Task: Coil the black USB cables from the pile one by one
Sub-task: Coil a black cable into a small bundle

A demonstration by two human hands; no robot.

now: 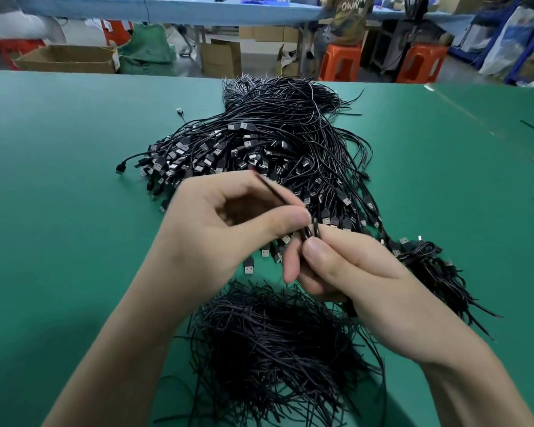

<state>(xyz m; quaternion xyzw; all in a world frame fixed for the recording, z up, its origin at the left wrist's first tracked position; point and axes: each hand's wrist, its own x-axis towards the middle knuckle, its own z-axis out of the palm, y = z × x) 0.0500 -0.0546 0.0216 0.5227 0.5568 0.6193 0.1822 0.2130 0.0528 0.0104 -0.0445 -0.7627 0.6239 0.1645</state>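
A large pile of black USB cables [275,143] with silver plugs lies on the green table [59,180] beyond my hands. My left hand [228,229] pinches a thin black strand [275,189] between thumb and fingers, and the strand runs up and left from the pinch. My right hand [346,266] grips a small coiled black cable [310,231] between thumb and fingers, right beside the left thumb tip. Both hands hover above the table, close together.
A heap of thin black twist ties [269,343] lies near me under my wrists. A smaller bunch of cables [429,263] lies to the right. Beyond the table's far edge stand cardboard boxes [68,58], orange stools [341,61] and a person [349,16].
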